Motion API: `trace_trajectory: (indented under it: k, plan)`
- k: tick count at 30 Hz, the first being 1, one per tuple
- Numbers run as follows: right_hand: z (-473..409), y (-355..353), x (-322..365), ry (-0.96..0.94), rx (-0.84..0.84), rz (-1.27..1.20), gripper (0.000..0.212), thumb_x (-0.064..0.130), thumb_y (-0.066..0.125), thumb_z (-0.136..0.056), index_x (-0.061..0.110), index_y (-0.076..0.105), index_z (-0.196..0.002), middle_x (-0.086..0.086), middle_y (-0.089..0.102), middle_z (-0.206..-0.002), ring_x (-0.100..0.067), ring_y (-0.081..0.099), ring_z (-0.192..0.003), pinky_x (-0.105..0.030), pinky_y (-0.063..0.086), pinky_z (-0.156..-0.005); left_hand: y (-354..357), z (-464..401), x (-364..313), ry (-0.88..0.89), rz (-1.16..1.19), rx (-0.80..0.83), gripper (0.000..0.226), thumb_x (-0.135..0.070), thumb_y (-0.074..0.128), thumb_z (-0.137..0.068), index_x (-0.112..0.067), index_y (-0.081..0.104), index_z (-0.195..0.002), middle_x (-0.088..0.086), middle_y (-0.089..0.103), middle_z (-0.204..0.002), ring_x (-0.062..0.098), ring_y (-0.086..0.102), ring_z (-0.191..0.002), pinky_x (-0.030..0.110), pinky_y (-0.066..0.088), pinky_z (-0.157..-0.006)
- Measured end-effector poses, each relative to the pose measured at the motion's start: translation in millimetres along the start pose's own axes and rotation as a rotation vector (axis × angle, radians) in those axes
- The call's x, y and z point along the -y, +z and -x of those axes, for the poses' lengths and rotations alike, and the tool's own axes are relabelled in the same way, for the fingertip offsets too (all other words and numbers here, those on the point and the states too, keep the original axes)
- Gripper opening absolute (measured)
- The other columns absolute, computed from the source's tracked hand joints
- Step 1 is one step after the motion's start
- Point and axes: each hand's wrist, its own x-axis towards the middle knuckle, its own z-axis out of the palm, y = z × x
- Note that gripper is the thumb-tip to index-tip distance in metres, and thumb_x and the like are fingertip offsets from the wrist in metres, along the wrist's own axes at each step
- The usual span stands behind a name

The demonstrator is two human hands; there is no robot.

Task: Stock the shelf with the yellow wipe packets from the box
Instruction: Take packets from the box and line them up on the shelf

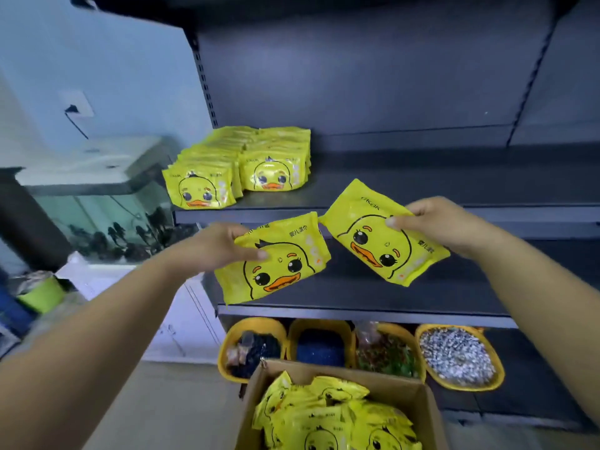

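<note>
From the head camera, the left hand (pixel 227 246) is pinching one duck-faced packet (pixel 272 259) and the right hand (pixel 431 222) is gripping a second packet (pixel 383 235), printed "ekak", both hovering before the shelf (pixel 406 190). Stocked packets (pixel 240 167) are sitting at the shelf's left end. Below the shelf, yellow tubs (pixel 457 358) are standing behind the box (pixel 425 407) of packets.

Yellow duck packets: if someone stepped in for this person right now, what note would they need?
Left hand grips one packet; right hand grips another packet, both held in front of the shelf.
Done: two rows of packets stand at the shelf's left end.
Left: place these two, then empty the cardboard box below, which holds many more.
</note>
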Motion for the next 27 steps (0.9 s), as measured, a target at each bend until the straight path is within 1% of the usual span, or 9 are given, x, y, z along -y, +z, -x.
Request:
trace_trajectory:
  k: [5, 7, 9, 10, 11, 12, 13, 17, 27]
  plan:
    - [-18, -3, 30, -0.008, -0.003, -0.026, 0.017, 0.025, 0.064, -0.084, 0.010, 0.072, -0.081, -0.004, 0.073, -0.072, -0.014, 0.067, -0.053, -0.028, 0.056, -0.055, -45, -44, 3, 0.097, -0.051, -0.068, 0.008, -0.029, 0.075, -0.072, -0.025, 0.069, -0.075, -0.016, 0.064, -0.067, 0.004, 0.055, -0.068, 0.010, 0.039, -0.060]
    - [-26, -1, 38, 0.007, -0.012, 0.001, 0.017, 0.026, 0.064, -0.084, 0.011, 0.072, -0.082, -0.006, 0.074, -0.075, -0.015, 0.068, -0.055, -0.027, 0.056, -0.054, -61, -72, 4, 0.131, -0.044, -0.055, 0.039, -0.040, 0.078, -0.065, -0.006, 0.068, -0.082, -0.004, 0.056, -0.072, 0.014, 0.052, -0.071, 0.020, 0.038, -0.066]
    - [-37, 1, 47, 0.017, -0.012, 0.025, 0.016, 0.025, 0.064, -0.084, 0.012, 0.072, -0.079, -0.004, 0.074, -0.074, -0.014, 0.068, -0.056, -0.025, 0.056, -0.053, -76, -104, 2, 0.163, -0.080, -0.050, 0.070, -0.052, 0.078, -0.059, 0.003, 0.063, -0.100, -0.008, 0.036, -0.096, 0.012, 0.033, -0.079, 0.031, 0.039, -0.074]
    - [-43, 2, 52, 0.025, -0.013, 0.032, 0.016, 0.025, 0.064, -0.084, 0.013, 0.072, -0.077, -0.003, 0.074, -0.071, -0.013, 0.068, -0.056, -0.023, 0.056, -0.051, -84, -120, 0, 0.184, -0.114, -0.055, 0.075, -0.049, 0.078, -0.062, 0.006, 0.059, -0.108, -0.005, 0.028, -0.113, 0.019, 0.024, -0.120, 0.035, 0.041, -0.081]
    - [-48, 3, 57, 0.034, -0.015, 0.040, 0.017, 0.024, 0.064, -0.084, 0.014, 0.071, -0.073, -0.001, 0.073, -0.067, -0.012, 0.067, -0.054, -0.021, 0.054, -0.048, -88, -133, -3, 0.196, -0.135, -0.062, 0.086, -0.048, 0.077, -0.064, 0.014, 0.046, -0.115, 0.018, 0.037, -0.134, 0.030, 0.049, -0.118, 0.035, 0.040, -0.083]
    - [-57, 5, 61, 0.042, -0.028, 0.053, 0.018, 0.023, 0.064, -0.084, 0.015, 0.070, -0.069, 0.001, 0.072, -0.064, -0.011, 0.066, -0.053, -0.019, 0.051, -0.047, -93, -154, -3, 0.217, -0.146, -0.040, 0.073, -0.052, 0.076, -0.062, 0.001, 0.060, -0.110, 0.005, 0.051, -0.100, 0.020, 0.052, -0.104, 0.032, 0.039, -0.080]
    - [-65, 6, 65, 0.046, -0.049, 0.071, 0.019, 0.023, 0.064, -0.084, 0.016, 0.070, -0.067, 0.002, 0.071, -0.062, -0.011, 0.065, -0.053, -0.019, 0.050, -0.049, -97, -168, -5, 0.250, -0.160, -0.048, 0.060, -0.055, 0.076, -0.060, -0.015, 0.056, -0.099, 0.000, 0.043, -0.099, 0.011, 0.037, -0.093, 0.028, 0.038, -0.079]
    - [-95, 13, 77, 0.058, -0.121, 0.120, 0.020, 0.026, 0.066, -0.083, 0.015, 0.071, -0.067, -0.002, 0.069, -0.068, -0.015, 0.058, -0.060, -0.023, 0.046, -0.061, -107, -236, 0, 0.310, -0.319, -0.024, 0.067, -0.039, 0.072, -0.074, -0.004, 0.052, -0.127, 0.007, 0.045, -0.141, 0.022, 0.039, -0.131, 0.026, 0.031, -0.099]
    - [-143, 40, 81, 0.136, -0.092, 0.170, 0.022, 0.027, 0.066, -0.082, 0.005, 0.072, -0.084, -0.015, 0.072, -0.086, -0.020, 0.062, -0.069, -0.034, 0.051, -0.073, -96, -286, 27, 0.513, -0.808, -0.172, 0.065, -0.060, 0.053, -0.077, -0.021, 0.048, -0.130, -0.001, 0.047, -0.136, 0.022, 0.035, -0.128, 0.037, 0.024, -0.103]
